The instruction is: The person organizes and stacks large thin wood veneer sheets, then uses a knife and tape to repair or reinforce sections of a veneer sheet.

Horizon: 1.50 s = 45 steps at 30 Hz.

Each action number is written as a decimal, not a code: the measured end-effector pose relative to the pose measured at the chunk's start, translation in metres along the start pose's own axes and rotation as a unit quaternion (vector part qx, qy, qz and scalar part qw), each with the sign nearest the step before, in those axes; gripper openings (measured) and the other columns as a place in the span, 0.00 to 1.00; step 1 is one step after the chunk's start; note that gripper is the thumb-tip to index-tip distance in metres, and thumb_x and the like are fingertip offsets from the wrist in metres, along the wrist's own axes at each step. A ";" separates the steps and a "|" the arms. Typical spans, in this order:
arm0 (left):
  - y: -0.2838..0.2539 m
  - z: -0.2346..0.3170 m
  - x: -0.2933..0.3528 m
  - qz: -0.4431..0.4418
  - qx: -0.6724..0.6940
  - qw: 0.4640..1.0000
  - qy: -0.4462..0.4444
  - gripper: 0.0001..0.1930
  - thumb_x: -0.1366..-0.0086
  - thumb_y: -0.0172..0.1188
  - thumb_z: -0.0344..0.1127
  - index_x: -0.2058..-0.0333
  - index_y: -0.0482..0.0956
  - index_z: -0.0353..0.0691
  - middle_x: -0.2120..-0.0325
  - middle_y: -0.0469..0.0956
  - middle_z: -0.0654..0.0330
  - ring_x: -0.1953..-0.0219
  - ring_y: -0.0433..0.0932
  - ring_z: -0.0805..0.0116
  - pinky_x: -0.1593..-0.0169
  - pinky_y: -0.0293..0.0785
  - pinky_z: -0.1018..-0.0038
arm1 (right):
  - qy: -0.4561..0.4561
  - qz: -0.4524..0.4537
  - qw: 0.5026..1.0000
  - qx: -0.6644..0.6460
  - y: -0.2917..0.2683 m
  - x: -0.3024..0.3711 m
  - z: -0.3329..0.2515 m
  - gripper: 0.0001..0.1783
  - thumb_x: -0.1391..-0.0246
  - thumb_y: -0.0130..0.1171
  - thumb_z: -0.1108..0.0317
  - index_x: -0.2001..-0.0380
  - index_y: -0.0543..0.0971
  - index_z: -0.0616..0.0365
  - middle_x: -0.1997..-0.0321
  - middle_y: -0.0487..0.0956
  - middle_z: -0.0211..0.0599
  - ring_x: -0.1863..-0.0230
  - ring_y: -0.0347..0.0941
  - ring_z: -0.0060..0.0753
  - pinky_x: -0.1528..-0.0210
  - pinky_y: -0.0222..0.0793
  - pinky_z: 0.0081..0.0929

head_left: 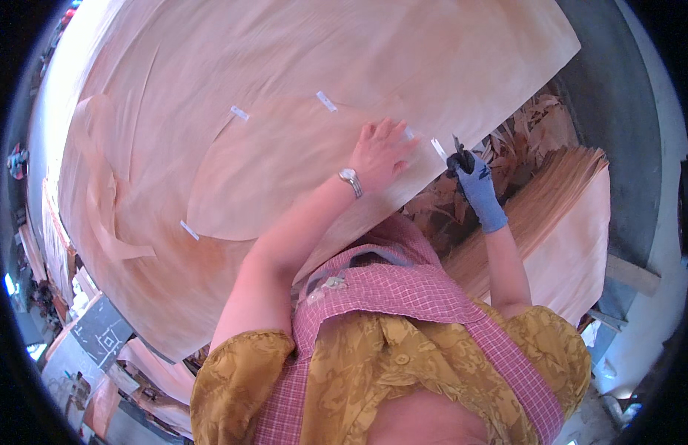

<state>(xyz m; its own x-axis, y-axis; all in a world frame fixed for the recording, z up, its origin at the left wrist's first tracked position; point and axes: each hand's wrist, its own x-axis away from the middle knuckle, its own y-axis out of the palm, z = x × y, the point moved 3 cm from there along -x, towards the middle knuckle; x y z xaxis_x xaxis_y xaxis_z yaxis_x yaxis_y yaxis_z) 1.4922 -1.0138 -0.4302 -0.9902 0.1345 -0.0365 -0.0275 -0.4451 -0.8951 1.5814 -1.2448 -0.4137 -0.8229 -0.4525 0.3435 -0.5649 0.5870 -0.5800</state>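
Observation:
A broad sheet of thin tan wood veneer (299,44) spreads out before me. On it lies a rounded veneer piece (262,170), with short strips of white tape (239,113) along its edge. My bare left hand (382,152), a watch on its wrist, rests on the veneer with fingers spread, partly covering another strip. At the sheet's right edge, my right hand (474,178) in a blue-grey and black glove closes around a small dark tool (458,142), too small to name surely. Beside its tip, a white tape strip (439,150) sits by the sheet's edge.
Right of me stands a thick stack of veneer sheets (566,215), with torn veneer scraps (533,122) heaped beside it. A loose, curled veneer strip (107,200) lies on the sheet's left. Further left and lower, a dark board with chalk-like lines (103,331) leans among more veneer.

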 end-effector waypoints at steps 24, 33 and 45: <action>-0.017 -0.021 0.148 0.046 0.019 0.994 -0.102 0.34 0.42 0.62 0.42 0.36 0.64 0.50 0.34 0.62 0.57 0.36 0.62 0.56 0.36 0.57 0.52 | 0.025 -0.096 0.990 -0.096 0.129 0.047 -0.057 0.09 0.36 0.55 0.66 0.59 0.78 0.60 0.71 0.82 0.37 0.81 0.70 0.24 0.77 0.65 0.26; -0.038 -0.047 0.298 0.202 0.003 0.941 -0.270 0.29 0.43 0.56 0.29 0.40 0.71 0.44 0.37 0.68 0.59 0.38 0.66 0.61 0.39 0.61 0.60 | 0.160 -0.266 0.901 -0.302 0.262 0.099 -0.120 0.12 0.38 0.60 0.60 0.57 0.78 0.55 0.72 0.82 0.31 0.83 0.64 0.13 0.81 0.60 0.16; -0.036 -0.044 0.309 0.233 0.062 0.934 -0.264 0.21 0.39 0.55 0.32 0.46 0.75 0.43 0.48 0.76 0.59 0.50 0.75 0.61 0.48 0.69 0.66 | 0.121 -0.285 0.919 -0.245 0.280 0.106 -0.133 0.14 0.38 0.61 0.59 0.56 0.80 0.56 0.74 0.80 0.27 0.83 0.63 0.12 0.81 0.55 0.13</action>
<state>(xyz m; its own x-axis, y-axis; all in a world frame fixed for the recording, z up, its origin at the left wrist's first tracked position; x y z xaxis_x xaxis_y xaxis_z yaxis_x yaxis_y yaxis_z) 1.1929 -0.9171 -0.4292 -0.8269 -0.5405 -0.1550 0.4396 -0.4495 -0.7776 1.3280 -1.0394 -0.4415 -0.3418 -0.6528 0.6760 -0.8186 0.5602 0.1270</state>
